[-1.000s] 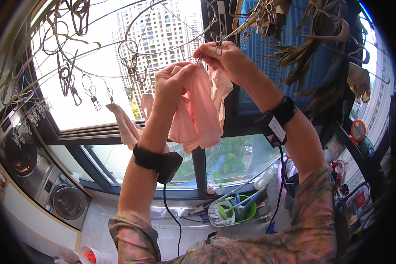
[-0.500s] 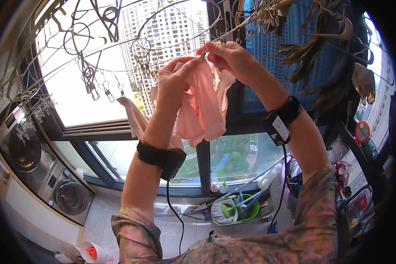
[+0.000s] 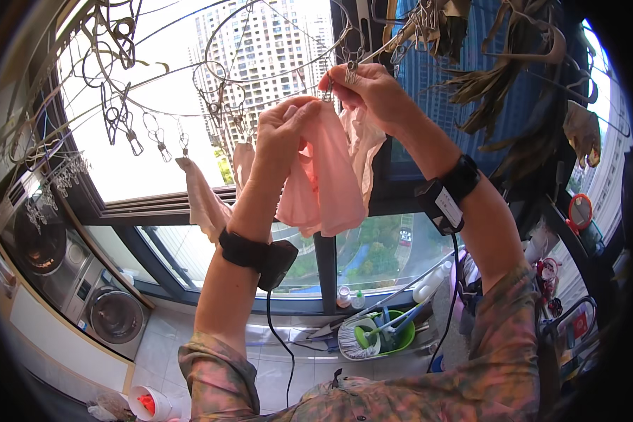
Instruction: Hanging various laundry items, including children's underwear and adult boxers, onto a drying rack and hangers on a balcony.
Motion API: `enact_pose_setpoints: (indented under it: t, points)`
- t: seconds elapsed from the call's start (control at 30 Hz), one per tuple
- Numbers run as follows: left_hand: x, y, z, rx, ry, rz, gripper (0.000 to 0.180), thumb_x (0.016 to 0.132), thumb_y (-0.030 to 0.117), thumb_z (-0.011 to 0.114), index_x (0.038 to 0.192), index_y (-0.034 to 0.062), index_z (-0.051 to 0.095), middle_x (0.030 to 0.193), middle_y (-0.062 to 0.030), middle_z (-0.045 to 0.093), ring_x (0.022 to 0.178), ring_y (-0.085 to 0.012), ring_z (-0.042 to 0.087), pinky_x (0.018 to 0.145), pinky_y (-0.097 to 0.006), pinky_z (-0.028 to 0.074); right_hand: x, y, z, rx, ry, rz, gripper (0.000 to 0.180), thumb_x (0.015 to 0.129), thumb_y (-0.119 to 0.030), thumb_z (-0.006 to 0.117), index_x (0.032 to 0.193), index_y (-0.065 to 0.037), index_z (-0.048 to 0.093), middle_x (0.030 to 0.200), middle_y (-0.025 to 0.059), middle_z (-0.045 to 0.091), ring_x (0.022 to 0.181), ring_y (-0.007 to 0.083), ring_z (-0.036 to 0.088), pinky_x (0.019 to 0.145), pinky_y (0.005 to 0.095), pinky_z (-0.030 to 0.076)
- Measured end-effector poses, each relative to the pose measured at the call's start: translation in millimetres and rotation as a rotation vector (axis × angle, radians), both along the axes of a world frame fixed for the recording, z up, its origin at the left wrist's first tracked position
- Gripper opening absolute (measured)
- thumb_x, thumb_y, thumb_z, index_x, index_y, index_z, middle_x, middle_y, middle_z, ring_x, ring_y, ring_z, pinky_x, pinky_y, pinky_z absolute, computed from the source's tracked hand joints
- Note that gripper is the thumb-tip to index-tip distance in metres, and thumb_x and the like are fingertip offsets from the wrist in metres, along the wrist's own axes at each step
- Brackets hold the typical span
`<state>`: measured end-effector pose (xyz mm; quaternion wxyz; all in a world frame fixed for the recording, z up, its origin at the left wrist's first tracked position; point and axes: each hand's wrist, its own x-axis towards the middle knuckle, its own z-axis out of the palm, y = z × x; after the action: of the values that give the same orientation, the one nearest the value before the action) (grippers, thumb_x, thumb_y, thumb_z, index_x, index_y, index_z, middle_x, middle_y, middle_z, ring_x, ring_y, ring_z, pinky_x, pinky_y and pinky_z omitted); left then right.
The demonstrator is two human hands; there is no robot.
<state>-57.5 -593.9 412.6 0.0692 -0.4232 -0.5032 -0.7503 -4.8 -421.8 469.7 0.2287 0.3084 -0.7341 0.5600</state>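
Observation:
A small pink cloth garment (image 3: 330,176) hangs in folds before the window; its exact kind does not show. My left hand (image 3: 283,130) pinches its upper edge between thumb and fingers. Beside it, a little higher and to the right, my right hand (image 3: 369,95) is closed on a metal clip (image 3: 328,88) at the garment's top edge. Whether the clip's jaws bite the cloth I cannot tell. A paler pink cloth (image 3: 364,144) hangs just behind, below my right hand. To the left, a pale sock-like piece (image 3: 204,197) hangs from another clip (image 3: 183,144).
Wire hangers and rings with several clips (image 3: 116,112) crowd the space overhead. Dried leaves (image 3: 482,84) hang at the right. Below are two front-loading machines (image 3: 114,315), a green mop bucket (image 3: 401,334) and a white bin (image 3: 144,401). Cables run down from both forearm bands.
The hanging clips and the pale sock-like piece have shifted left. The pink garment hangs a bit lower and fuller. Both hands keep their grip and have moved only slightly.

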Motion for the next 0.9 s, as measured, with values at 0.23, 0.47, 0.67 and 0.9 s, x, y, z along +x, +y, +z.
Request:
enact_pose_setpoints:
  t: [0.23, 0.47, 0.67, 0.9]
  points:
    - [1.6, -1.6, 0.0, -0.025, 0.008, -0.010, 0.019, 0.088, 0.015, 0.067, 0.101, 0.0012, 0.069, 0.075, 0.0013, 0.064, 0.056, -0.0003, 0.049, 0.046, -0.016, 0.035, -2.0, 0.8, -2.3, -0.043, -0.049, -0.029, 0.035, 0.099, -0.029, 0.052, 0.091, 0.001, 0.067, 0.061, -0.0041, 0.047, 0.056, 0.0045, 0.037, 0.055, 0.0205, 0.033]
    - [2.0, 1.4, 4.6, 0.044, 0.009, -0.015, 0.018, 0.087, 0.016, 0.068, 0.099, 0.0025, 0.071, 0.070, 0.0024, 0.063, 0.053, -0.0001, 0.048, 0.045, -0.015, 0.034, -2.1, -0.1, -0.3, -0.016, -0.009, 0.031, 0.034, 0.099, -0.028, 0.051, 0.091, 0.001, 0.067, 0.062, -0.0041, 0.046, 0.055, 0.0044, 0.037, 0.055, 0.0204, 0.033]
    - [13.5, 5.3, 6.0, 0.086, -0.065, 0.065, 0.025, 0.089, 0.017, 0.067, 0.106, -0.0008, 0.065, 0.069, 0.0022, 0.059, 0.051, -0.0007, 0.043, 0.044, -0.017, 0.031, 5.6, 0.8, -0.9, 0.023, -0.020, -0.035, 0.033, 0.096, -0.033, 0.056, 0.099, -0.002, 0.067, 0.063, -0.0060, 0.046, 0.055, 0.0025, 0.037, 0.051, 0.0196, 0.031]
    - [21.0, -33.0, -29.3, 0.131, -0.128, -0.028, 0.021, 0.084, 0.021, 0.058, 0.094, 0.0037, 0.051, 0.064, 0.0020, 0.044, 0.049, -0.0039, 0.030, 0.046, -0.021, 0.029, 44.9, -38.1, -52.7, -0.424, 0.080, -0.215, 0.023, 0.093, -0.025, 0.061, 0.102, -0.004, 0.067, 0.062, -0.0063, 0.048, 0.050, -0.0005, 0.039, 0.044, 0.0162, 0.028]
